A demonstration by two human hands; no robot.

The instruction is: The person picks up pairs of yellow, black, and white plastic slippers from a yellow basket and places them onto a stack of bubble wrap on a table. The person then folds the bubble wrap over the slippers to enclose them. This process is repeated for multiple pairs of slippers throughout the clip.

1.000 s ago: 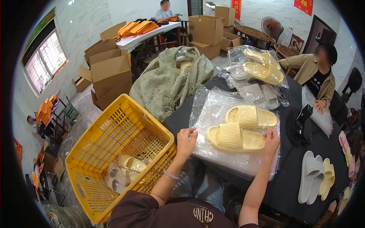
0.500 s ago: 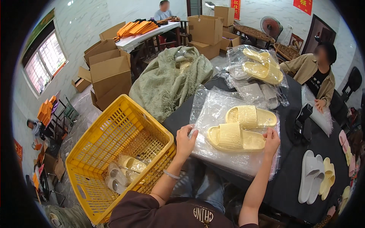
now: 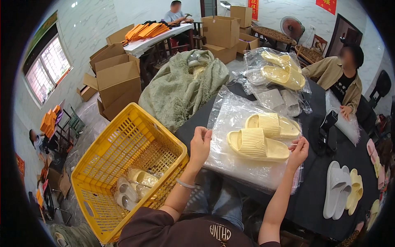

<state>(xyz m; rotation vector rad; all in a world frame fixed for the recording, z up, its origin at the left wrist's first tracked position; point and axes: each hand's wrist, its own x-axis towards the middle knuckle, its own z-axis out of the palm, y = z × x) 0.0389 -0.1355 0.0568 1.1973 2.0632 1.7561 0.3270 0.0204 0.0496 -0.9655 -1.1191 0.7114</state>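
Note:
A pair of pale yellow slide slippers (image 3: 256, 142) with ribbed straps lies on a stack of clear plastic bags (image 3: 247, 175) on the table in front of me. Clear film shows around the pair, but I cannot tell whether it covers them fully. At the bags' left edge my left hand (image 3: 200, 144) is closed, thumb and fingers pinching the plastic. My right hand (image 3: 298, 151) is closed on a bit of clear plastic beside the right ends of the slippers.
A yellow plastic crate (image 3: 133, 173) with bagged slippers stands at my left. Beyond it are a green woven sack (image 3: 181, 86) and cardboard boxes (image 3: 119, 78). Bagged slippers (image 3: 284, 76) lie at the table's far side. Grey slippers (image 3: 337, 189) lie at right, near a seated person (image 3: 345, 82).
The slippers have shifted slightly right. My left hand has risen a little along the bag edge, and my right hand has moved slightly outward. The person at the far table has raised a hand.

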